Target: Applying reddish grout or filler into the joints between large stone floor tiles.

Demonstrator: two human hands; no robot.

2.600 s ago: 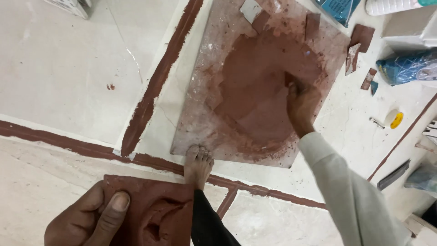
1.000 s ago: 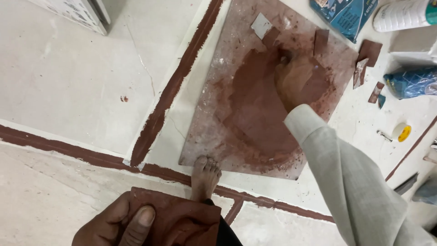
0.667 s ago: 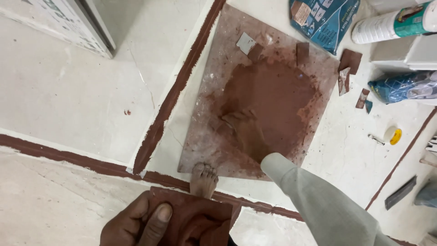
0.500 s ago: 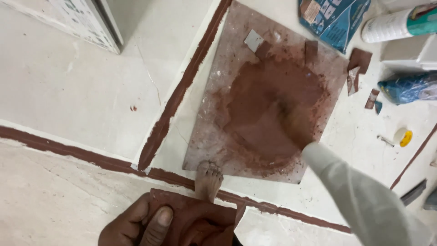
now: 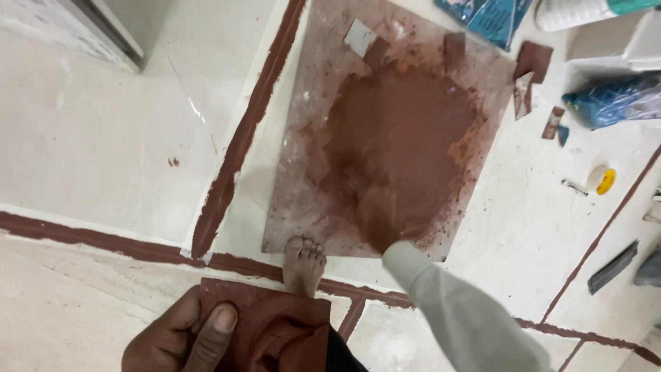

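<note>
Step in hand: loading up from the mix. Right hand (image 5: 381,222) is down in the red-brown grout paste (image 5: 399,145) on the mixing board (image 5: 303,138); motion blur and paste hide the fingers, so can't tell if they're curled or spread. Left hand (image 5: 184,337) grips a paste-smeared flat pad (image 5: 275,331), thumb on top, held low near the bare foot (image 5: 303,265). Floor (image 5: 103,151) joints nearby already show red fill (image 5: 234,165). Next move likely needs a scoop carried onto the pad without dripping on the tiles.
</note>
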